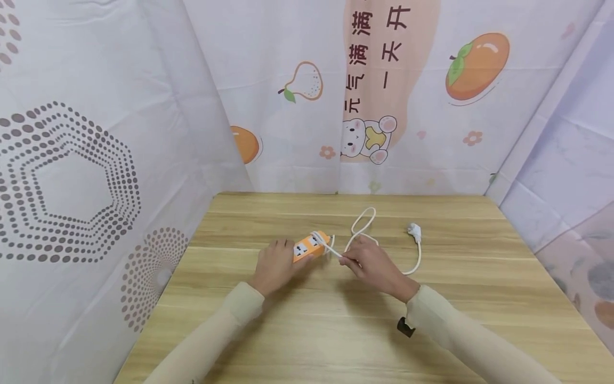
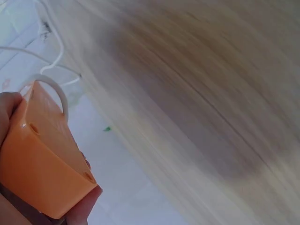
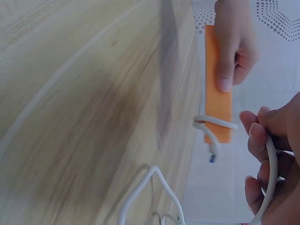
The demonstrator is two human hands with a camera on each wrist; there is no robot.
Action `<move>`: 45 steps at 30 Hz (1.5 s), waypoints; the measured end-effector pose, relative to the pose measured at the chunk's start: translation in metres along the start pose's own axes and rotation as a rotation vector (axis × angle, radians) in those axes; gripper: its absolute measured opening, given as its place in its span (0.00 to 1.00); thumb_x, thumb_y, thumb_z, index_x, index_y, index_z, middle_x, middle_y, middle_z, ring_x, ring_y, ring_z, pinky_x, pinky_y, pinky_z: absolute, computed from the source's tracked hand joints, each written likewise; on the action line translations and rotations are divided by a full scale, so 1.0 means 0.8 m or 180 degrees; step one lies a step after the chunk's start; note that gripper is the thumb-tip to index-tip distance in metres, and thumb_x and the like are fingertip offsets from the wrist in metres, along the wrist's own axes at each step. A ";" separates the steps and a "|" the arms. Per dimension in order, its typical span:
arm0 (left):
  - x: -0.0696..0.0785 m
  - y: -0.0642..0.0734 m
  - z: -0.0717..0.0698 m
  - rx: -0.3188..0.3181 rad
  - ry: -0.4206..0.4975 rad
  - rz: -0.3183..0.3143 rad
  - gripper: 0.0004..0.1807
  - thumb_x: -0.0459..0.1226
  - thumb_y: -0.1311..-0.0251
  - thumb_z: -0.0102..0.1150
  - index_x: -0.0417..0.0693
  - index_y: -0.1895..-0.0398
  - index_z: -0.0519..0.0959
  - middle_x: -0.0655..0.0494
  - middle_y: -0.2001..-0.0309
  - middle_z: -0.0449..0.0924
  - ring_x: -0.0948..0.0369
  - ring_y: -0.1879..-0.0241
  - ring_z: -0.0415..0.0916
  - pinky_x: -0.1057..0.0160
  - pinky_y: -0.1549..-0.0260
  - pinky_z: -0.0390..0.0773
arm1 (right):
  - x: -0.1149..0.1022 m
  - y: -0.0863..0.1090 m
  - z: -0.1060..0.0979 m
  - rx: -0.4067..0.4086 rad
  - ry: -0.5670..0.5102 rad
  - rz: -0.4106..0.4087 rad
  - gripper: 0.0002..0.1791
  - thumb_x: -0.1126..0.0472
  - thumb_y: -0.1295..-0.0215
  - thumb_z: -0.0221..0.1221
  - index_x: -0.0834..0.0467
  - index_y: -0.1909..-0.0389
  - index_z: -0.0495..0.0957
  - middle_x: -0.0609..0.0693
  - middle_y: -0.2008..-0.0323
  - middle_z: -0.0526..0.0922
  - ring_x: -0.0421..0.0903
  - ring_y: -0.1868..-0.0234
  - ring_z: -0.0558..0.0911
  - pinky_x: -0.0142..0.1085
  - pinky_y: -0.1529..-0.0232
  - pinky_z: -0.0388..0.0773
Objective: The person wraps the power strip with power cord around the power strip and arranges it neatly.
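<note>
In head view, the left grip [image 1: 275, 265] clasps an orange power strip [image 1: 307, 247] extending toward two o'clock; the right grip [image 1: 373, 264] pinches its white cord [image 3: 272, 165], the strip toward nine o'clock.

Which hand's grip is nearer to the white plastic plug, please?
Right. In the head view, the right grip, pinching the thin white cable, is lower left of the plug; the left grip, holding the orange rectangular power strip, is much farther left.
</note>
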State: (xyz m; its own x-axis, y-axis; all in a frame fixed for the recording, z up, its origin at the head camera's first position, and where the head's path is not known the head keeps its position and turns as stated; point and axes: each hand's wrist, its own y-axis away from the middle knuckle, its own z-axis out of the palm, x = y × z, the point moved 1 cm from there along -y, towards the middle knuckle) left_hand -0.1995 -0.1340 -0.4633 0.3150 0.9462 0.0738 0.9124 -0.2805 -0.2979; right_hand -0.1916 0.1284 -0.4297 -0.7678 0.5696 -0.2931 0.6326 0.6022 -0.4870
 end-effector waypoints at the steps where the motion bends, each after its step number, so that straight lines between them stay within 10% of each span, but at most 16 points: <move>1: 0.000 -0.001 -0.002 0.0011 0.0116 -0.0037 0.37 0.66 0.34 0.56 0.38 0.58 0.83 0.48 0.64 0.80 0.54 0.69 0.78 0.56 0.77 0.77 | 0.000 0.000 0.001 0.0006 -0.0025 0.0008 0.09 0.62 0.35 0.70 0.53 0.76 0.85 0.37 0.79 0.76 0.42 0.67 0.70 0.38 0.64 0.70; 20: 0.012 0.002 -0.034 -0.0275 0.1839 -0.0462 0.35 0.66 0.34 0.56 0.43 0.53 0.86 0.58 0.64 0.78 0.61 0.71 0.72 0.60 0.72 0.72 | 0.008 0.015 0.016 -0.0403 -0.0541 0.0334 0.06 0.60 0.32 0.67 0.53 0.69 0.89 0.35 0.78 0.79 0.38 0.69 0.68 0.36 0.64 0.68; 32: 0.021 0.010 -0.044 -0.0353 0.2597 -0.0206 0.22 0.59 0.37 0.67 0.51 0.60 0.89 0.64 0.63 0.84 0.63 0.66 0.78 0.61 0.67 0.78 | 0.023 0.021 0.028 -0.0546 -0.0821 0.0170 0.04 0.62 0.35 0.68 0.53 0.69 0.89 0.40 0.77 0.85 0.31 0.75 0.71 0.33 0.66 0.71; 45: 0.023 0.008 -0.048 -0.0713 0.2914 0.0001 0.19 0.57 0.38 0.69 0.53 0.58 0.90 0.64 0.62 0.85 0.61 0.64 0.77 0.60 0.65 0.78 | 0.023 0.024 0.026 -0.0394 -0.0561 0.0232 0.03 0.62 0.39 0.71 0.50 0.67 0.89 0.38 0.66 0.86 0.41 0.60 0.78 0.40 0.57 0.77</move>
State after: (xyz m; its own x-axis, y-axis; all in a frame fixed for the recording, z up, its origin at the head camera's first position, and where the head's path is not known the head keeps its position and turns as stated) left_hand -0.1780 -0.1249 -0.4275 0.3113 0.4782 0.8212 0.9113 -0.3954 -0.1152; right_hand -0.1956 0.1386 -0.4617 -0.7186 0.5141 -0.4682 0.6862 0.6333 -0.3579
